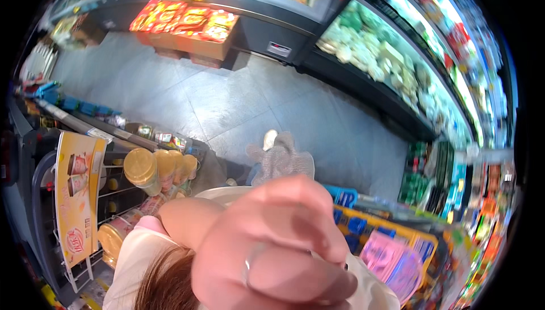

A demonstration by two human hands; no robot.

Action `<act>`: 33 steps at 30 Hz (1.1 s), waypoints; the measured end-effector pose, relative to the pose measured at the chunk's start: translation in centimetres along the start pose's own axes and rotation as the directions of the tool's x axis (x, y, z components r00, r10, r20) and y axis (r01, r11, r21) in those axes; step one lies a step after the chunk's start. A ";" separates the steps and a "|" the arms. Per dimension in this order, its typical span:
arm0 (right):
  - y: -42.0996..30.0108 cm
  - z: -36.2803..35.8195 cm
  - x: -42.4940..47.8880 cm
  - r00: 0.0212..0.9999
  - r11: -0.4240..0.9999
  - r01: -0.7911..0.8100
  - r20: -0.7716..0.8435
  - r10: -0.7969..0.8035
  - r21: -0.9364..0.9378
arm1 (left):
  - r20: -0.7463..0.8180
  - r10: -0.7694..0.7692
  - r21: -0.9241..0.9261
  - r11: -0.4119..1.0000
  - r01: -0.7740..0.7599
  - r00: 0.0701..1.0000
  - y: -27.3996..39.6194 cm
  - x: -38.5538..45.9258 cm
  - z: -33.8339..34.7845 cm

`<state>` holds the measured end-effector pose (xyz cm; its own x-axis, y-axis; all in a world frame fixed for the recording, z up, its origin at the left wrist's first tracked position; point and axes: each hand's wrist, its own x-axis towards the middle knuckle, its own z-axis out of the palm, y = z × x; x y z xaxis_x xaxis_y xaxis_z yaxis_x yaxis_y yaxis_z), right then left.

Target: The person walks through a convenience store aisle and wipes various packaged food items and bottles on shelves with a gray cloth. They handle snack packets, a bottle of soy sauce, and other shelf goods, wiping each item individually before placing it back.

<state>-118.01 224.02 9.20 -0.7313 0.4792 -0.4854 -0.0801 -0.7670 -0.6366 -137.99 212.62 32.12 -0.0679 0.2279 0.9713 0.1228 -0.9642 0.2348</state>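
A large blurred hand, which appears to be my left hand (276,242), fills the lower middle, close to the camera. Its fingers are curled, and a thin ring (248,263) circles one of them. Whether anything lies inside the fingers cannot be told. A bare arm (191,218) comes out of a pale sleeve (136,252) to its left. Just beyond the hand is a grey textured fabric piece (281,156), with the pale toe of a shoe (270,139) past it. My right hand is out of view.
Gold-lidded jars (140,167) stand on a wire rack at left, beside a yellow advertising board (78,199). Cardboard boxes of red packets (187,22) sit below a display case. A refrigerated vegetable shelf (370,54) runs along the right. Pink packaged goods (389,259) hang at lower right.
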 end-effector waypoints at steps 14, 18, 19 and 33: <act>-13.3 8.2 31.9 0.896 0.869 -0.235 0.249 0.367 -0.436 | -0.267 -0.020 0.319 0.941 0.108 0.964 -16.3 2.3 -14.4; -13.6 13.2 39.8 0.813 0.788 -0.249 0.320 0.486 -0.564 | -0.314 -0.011 0.421 0.895 0.150 0.949 -18.3 2.8 -18.9; -13.3 14.8 41.5 0.791 0.767 -0.248 0.334 0.513 -0.592 | -0.330 -0.007 0.438 0.885 0.160 0.944 -18.3 2.8 -20.3; -1.8 40.4 59.9 0.581 0.567 -0.091 0.419 0.698 -0.819 | -0.397 -0.015 0.365 0.915 0.173 0.918 -15.3 4.9 -49.2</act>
<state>-188.98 236.88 5.47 -0.7646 -0.4355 -0.4752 0.5755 -0.1293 -0.8075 -188.90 221.88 31.48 -0.4573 0.1703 0.8728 0.4618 -0.7933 0.3968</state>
